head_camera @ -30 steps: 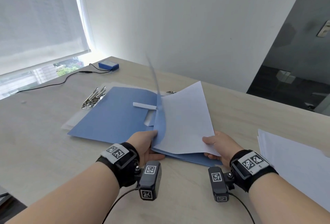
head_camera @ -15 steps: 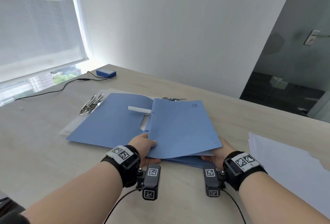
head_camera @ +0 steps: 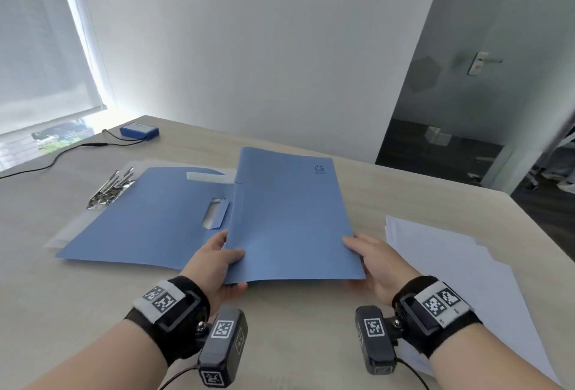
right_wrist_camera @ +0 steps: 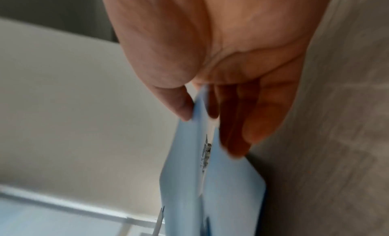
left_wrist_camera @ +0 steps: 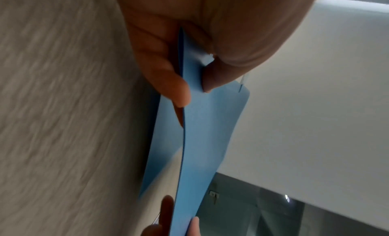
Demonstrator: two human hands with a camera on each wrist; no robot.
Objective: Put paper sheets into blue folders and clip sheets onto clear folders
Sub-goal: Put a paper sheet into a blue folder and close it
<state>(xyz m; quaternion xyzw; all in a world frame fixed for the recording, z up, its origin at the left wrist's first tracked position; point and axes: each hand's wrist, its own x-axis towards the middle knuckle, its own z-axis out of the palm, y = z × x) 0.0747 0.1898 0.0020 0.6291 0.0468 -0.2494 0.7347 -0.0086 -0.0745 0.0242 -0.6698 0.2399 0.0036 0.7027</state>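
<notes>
A shut blue folder with a small logo near its far right corner is held over the table's near middle, its front edge off the wood. My left hand pinches its near left corner, thumb on the cover and fingers beneath; the left wrist view shows this grip on the folder. At the near right edge my right hand holds it the same way, and in the right wrist view the fingers lie under the folder. No sheet shows from inside.
An open blue folder lies flat to the left, over a clear folder with metal clips. A stack of white sheets lies at the right. A blue box with a cable sits at the far left.
The folder's cover came down over the white sheet and shut. Both hands now grip the shut folder at its near corners and its front edge has come up.
</notes>
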